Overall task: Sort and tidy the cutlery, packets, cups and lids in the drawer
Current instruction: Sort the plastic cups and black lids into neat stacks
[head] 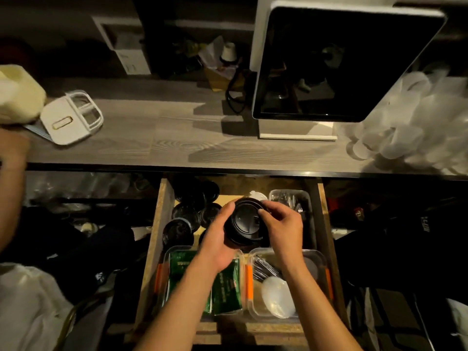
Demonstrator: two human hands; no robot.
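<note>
Both forearms reach over the chipboard drawer [162, 211]. I see my left grip [219, 239] and right grip [283, 224] grasping a stack of glossy round black lids [244, 221] above it. Clear plastic tubs hold green packets [225, 287] and cutlery [266, 269]. Beyond lies the grey woodgrain worktop [177, 133].

Left hand [217, 239]: fingers curling, gripping. Right hand [283, 224]: fingertips pinching. Both forearms are reaching forward, bare, converging.
</note>
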